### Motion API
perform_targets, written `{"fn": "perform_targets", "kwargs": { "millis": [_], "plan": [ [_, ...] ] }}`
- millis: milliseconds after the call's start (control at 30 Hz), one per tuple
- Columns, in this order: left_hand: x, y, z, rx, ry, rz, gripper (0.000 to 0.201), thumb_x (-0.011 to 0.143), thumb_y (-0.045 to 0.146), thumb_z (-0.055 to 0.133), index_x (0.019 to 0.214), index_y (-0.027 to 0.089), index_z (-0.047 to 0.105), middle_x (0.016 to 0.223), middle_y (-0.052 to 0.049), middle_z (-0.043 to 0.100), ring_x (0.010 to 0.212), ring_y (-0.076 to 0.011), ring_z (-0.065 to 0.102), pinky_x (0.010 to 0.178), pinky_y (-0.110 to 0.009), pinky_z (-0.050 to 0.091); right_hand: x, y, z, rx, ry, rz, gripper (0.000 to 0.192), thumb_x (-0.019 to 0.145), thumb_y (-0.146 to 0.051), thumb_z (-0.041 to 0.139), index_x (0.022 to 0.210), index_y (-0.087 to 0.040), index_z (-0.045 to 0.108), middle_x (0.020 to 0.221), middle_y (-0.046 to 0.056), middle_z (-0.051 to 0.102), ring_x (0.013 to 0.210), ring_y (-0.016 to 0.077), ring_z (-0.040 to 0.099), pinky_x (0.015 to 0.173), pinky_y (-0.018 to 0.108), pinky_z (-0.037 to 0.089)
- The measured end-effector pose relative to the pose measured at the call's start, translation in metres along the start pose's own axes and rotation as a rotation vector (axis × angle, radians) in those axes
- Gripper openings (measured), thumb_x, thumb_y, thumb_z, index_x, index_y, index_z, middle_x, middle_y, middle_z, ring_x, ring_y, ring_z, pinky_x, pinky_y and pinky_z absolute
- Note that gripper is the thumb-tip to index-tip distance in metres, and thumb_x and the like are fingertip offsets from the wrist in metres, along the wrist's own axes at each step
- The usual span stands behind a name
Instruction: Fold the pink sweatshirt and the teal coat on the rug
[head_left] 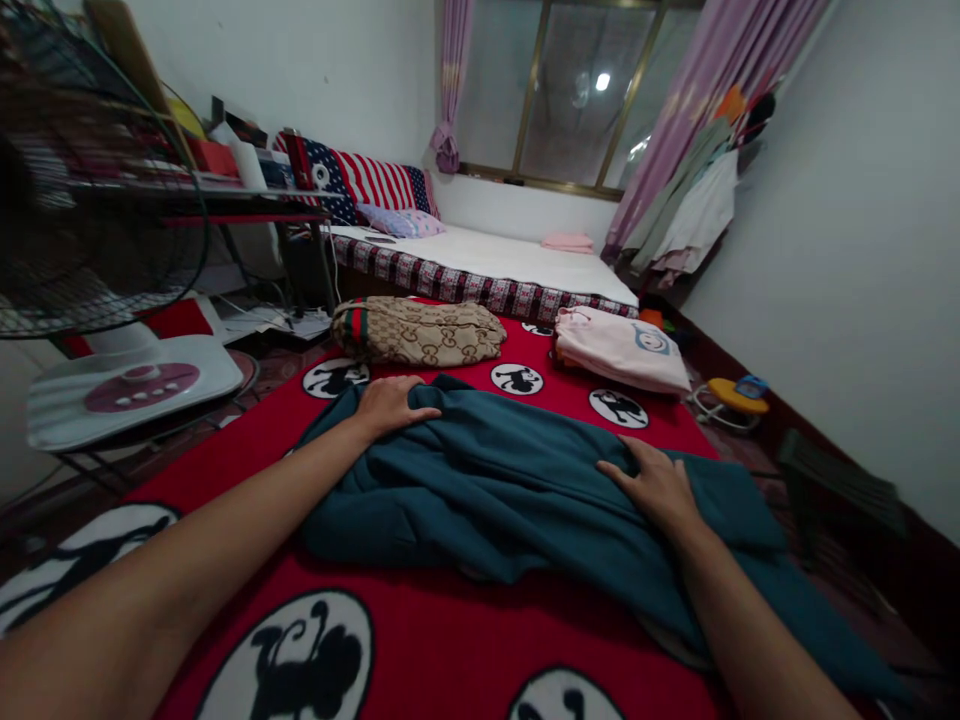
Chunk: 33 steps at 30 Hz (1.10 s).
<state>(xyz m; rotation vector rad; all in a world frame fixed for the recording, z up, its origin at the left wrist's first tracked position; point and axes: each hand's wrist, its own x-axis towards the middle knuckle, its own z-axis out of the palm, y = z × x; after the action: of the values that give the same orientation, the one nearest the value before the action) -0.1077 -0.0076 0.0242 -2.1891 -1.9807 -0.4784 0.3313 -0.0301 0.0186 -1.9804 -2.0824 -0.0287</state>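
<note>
A dark teal garment (495,480) lies rumpled across a red blanket (442,640) printed with white circles. My left hand (390,405) rests palm down on the garment's far left edge, fingers pointing right. My right hand (656,485) lies flat on the garment's right part, fingers spread toward the left. Neither hand grips the cloth. A sleeve or flap of the garment trails off toward the lower right.
A folded beige patterned garment (420,332) and a folded pink one (619,348) lie at the blanket's far end. Beyond is a mattress (510,262) with pillows under a window. A fan (90,200) and a scale (127,385) stand at left; hanging clothes (697,205) at right.
</note>
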Motion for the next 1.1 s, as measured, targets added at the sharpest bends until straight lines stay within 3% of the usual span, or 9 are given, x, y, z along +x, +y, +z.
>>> {"fn": "perform_targets", "kwargs": {
  "millis": [133, 300, 433, 567, 700, 833, 967, 1100],
  "plan": [
    [0.001, 0.003, -0.004, 0.041, -0.077, -0.063, 0.079, 0.068, 0.084, 0.049, 0.116, 0.023, 0.064, 0.095, -0.012, 0.072, 0.094, -0.0328, 0.067, 0.075, -0.035, 0.047, -0.001, -0.005, 0.000, 0.011, 0.026, -0.038, 0.058, 0.087, -0.056, 0.048, 0.130, -0.018, 0.053, 0.136, 0.015, 0.056, 0.127, 0.0347, 0.048, 0.104, 0.067, 0.028],
    [0.002, 0.002, -0.010, 0.074, -0.125, -0.029, 0.072, 0.073, 0.078, 0.052, 0.117, 0.023, 0.062, 0.100, -0.012, 0.071, 0.099, -0.0320, 0.065, 0.081, -0.036, 0.045, -0.015, -0.001, -0.012, 0.108, 0.070, -0.139, 0.052, 0.087, -0.051, 0.051, 0.129, -0.019, 0.055, 0.135, 0.014, 0.056, 0.125, 0.0342, 0.050, 0.104, 0.068, 0.029],
    [-0.008, 0.004, -0.026, 0.072, 0.052, 0.090, 0.064, 0.080, 0.061, 0.058, 0.127, 0.017, 0.056, 0.119, -0.015, 0.062, 0.112, -0.0323, 0.056, 0.094, -0.042, 0.041, -0.040, 0.020, -0.028, 0.153, 0.133, -0.228, 0.049, 0.087, -0.054, 0.052, 0.122, -0.021, 0.060, 0.130, 0.013, 0.060, 0.121, 0.0334, 0.054, 0.104, 0.064, 0.033],
    [-0.041, 0.030, -0.054, -0.226, 0.216, 0.292, 0.037, 0.091, 0.045, 0.051, 0.114, 0.019, 0.063, 0.116, -0.010, 0.061, 0.110, -0.0241, 0.055, 0.096, -0.036, 0.042, -0.074, 0.021, -0.045, 0.228, 0.224, -0.313, 0.040, 0.089, -0.048, 0.054, 0.115, -0.020, 0.063, 0.121, 0.013, 0.063, 0.113, 0.0281, 0.059, 0.099, 0.049, 0.046],
    [-0.082, 0.060, -0.069, -0.419, 0.062, 0.635, 0.028, 0.095, 0.038, 0.050, 0.087, 0.019, 0.069, 0.083, -0.004, 0.065, 0.080, -0.0151, 0.060, 0.074, -0.026, 0.045, -0.103, -0.018, -0.058, 0.309, 0.120, -0.557, 0.027, 0.088, -0.038, 0.061, 0.111, -0.024, 0.064, 0.114, 0.009, 0.063, 0.106, 0.0224, 0.061, 0.091, 0.038, 0.051],
    [-0.109, 0.066, -0.068, -0.357, -0.134, 0.757, 0.029, 0.094, 0.037, 0.052, 0.079, 0.018, 0.068, 0.073, -0.003, 0.063, 0.069, -0.0132, 0.059, 0.063, -0.025, 0.041, -0.115, -0.050, -0.055, 0.280, -0.025, -0.727, 0.027, 0.084, -0.032, 0.066, 0.111, -0.025, 0.065, 0.108, 0.009, 0.065, 0.097, 0.0225, 0.062, 0.083, 0.038, 0.052],
    [-0.121, 0.059, -0.071, -0.370, -0.217, 0.799, 0.025, 0.093, 0.036, 0.054, 0.081, 0.018, 0.068, 0.078, -0.004, 0.065, 0.074, -0.0140, 0.060, 0.067, -0.025, 0.042, -0.113, -0.054, -0.046, 0.368, -0.052, -0.641, 0.014, 0.091, -0.024, 0.053, 0.096, -0.023, 0.067, 0.102, 0.007, 0.067, 0.093, 0.0199, 0.063, 0.081, 0.034, 0.052],
    [-0.116, 0.053, -0.077, -0.456, -0.179, 0.707, 0.023, 0.094, 0.032, 0.053, 0.085, 0.018, 0.068, 0.082, -0.004, 0.065, 0.077, -0.0134, 0.060, 0.071, -0.024, 0.044, -0.103, -0.055, -0.050, 0.492, -0.074, -0.364, 0.024, 0.093, -0.036, 0.048, 0.086, -0.021, 0.065, 0.080, 0.002, 0.066, 0.073, 0.0164, 0.062, 0.067, 0.027, 0.049]
  ]
}}
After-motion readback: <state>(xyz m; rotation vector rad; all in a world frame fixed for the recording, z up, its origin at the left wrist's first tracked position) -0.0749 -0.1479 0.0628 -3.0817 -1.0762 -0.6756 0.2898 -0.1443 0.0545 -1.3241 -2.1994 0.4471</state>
